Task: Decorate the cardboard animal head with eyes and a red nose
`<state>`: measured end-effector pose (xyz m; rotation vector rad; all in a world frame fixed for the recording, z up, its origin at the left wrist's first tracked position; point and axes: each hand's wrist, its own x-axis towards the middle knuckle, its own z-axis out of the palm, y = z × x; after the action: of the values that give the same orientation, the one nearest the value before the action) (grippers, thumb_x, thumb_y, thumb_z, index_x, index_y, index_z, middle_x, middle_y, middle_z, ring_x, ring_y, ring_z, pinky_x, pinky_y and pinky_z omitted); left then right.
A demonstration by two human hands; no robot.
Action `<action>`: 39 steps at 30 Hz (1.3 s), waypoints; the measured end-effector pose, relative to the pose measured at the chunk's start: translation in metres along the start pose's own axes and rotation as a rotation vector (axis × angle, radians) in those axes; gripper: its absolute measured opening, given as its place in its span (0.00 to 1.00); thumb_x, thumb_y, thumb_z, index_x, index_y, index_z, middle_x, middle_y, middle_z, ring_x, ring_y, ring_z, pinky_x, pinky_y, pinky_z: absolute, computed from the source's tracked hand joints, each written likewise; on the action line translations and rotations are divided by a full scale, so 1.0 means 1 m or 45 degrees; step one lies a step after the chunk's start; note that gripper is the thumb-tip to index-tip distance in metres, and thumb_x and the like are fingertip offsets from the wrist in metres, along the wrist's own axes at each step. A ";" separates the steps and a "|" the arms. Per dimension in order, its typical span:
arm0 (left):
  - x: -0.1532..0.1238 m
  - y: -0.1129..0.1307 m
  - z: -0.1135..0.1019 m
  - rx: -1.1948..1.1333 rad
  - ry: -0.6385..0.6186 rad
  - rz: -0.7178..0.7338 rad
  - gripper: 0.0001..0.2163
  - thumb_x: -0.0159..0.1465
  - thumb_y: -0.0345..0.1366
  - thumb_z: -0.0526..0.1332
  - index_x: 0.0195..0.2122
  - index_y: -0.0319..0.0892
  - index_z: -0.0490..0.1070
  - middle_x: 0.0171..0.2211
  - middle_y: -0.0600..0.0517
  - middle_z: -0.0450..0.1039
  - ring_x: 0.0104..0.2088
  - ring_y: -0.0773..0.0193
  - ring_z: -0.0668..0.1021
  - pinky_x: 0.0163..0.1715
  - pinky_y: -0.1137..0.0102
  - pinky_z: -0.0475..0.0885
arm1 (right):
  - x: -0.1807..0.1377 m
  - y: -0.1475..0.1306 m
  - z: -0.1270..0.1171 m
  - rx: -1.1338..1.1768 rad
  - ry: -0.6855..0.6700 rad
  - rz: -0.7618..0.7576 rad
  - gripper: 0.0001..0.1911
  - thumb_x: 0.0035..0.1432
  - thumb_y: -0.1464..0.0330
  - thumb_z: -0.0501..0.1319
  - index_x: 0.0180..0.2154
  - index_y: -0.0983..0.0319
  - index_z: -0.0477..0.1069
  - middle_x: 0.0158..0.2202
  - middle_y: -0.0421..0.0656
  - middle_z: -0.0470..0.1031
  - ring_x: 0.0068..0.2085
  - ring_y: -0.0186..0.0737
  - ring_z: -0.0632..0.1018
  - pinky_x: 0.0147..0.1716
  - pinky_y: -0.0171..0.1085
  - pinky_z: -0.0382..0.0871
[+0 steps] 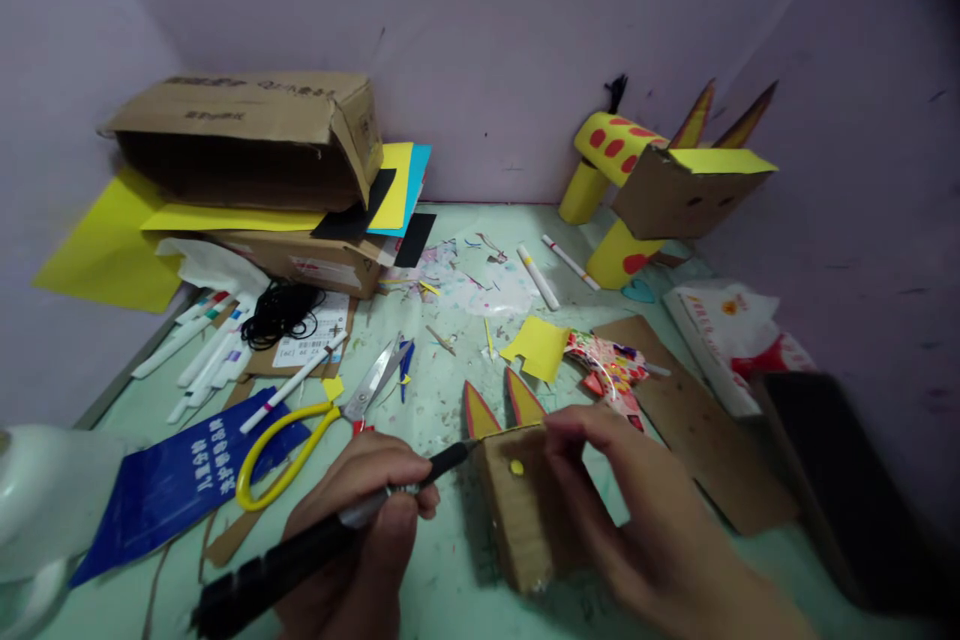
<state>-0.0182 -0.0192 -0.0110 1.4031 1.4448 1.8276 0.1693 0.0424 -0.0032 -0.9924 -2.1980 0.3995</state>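
My left hand (360,510) is closed round a black pen-shaped tool (300,545), whose tip touches the upper left edge of a small cardboard box (521,510). That box carries two pointed yellow-and-red ears (499,407) and a small yellow dot (517,467) on its face. My right hand (630,505) grips the box from the right, thumb and fingers pinched on its top edge. Both hands rest low on the pale green table (450,360).
Yellow-handled scissors (315,440), a blue packet (180,480), white markers (210,345) and black cord (281,310) lie left. Stacked cardboard boxes (255,135) with coloured paper stand at the back left. A yellow spotted cardboard animal (660,180) stands back right. Brown cardboard sheet (697,420) lies right.
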 end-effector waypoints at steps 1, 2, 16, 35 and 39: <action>0.000 -0.001 -0.001 -0.006 -0.032 0.014 0.06 0.62 0.32 0.60 0.38 0.46 0.75 0.25 0.55 0.72 0.26 0.64 0.75 0.26 0.69 0.70 | -0.002 0.001 -0.004 0.037 0.033 0.024 0.12 0.58 0.78 0.55 0.43 0.59 0.66 0.32 0.42 0.78 0.30 0.38 0.79 0.28 0.33 0.74; 0.001 -0.002 -0.003 -0.012 -0.073 0.034 0.07 0.62 0.32 0.59 0.39 0.46 0.75 0.25 0.55 0.73 0.26 0.64 0.75 0.26 0.69 0.70 | -0.004 0.001 -0.006 0.059 0.054 0.020 0.14 0.58 0.78 0.55 0.45 0.60 0.66 0.33 0.43 0.77 0.30 0.37 0.79 0.29 0.33 0.74; 0.006 -0.015 -0.005 -0.031 -0.149 0.152 0.07 0.63 0.29 0.59 0.38 0.44 0.76 0.24 0.55 0.73 0.26 0.66 0.75 0.25 0.72 0.71 | 0.012 -0.007 -0.002 -0.599 -0.311 -0.541 0.11 0.53 0.82 0.58 0.30 0.63 0.76 0.24 0.43 0.78 0.23 0.41 0.75 0.19 0.39 0.63; 0.006 -0.016 -0.004 0.049 0.097 0.176 0.06 0.65 0.31 0.59 0.38 0.45 0.76 0.29 0.55 0.73 0.27 0.69 0.76 0.23 0.75 0.71 | -0.070 0.026 -0.037 -0.518 -0.251 0.022 0.14 0.60 0.73 0.52 0.26 0.58 0.71 0.20 0.39 0.75 0.19 0.41 0.78 0.15 0.36 0.65; 0.004 -0.016 -0.002 0.111 0.098 0.115 0.06 0.65 0.32 0.60 0.38 0.44 0.76 0.29 0.56 0.73 0.26 0.70 0.76 0.23 0.77 0.71 | -0.073 0.031 -0.030 -0.420 -0.216 0.084 0.12 0.61 0.73 0.52 0.31 0.58 0.72 0.24 0.41 0.78 0.21 0.41 0.80 0.17 0.35 0.70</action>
<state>-0.0252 -0.0108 -0.0232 1.4774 1.5395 1.9143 0.2415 0.0081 -0.0315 -1.2472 -2.4407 0.1559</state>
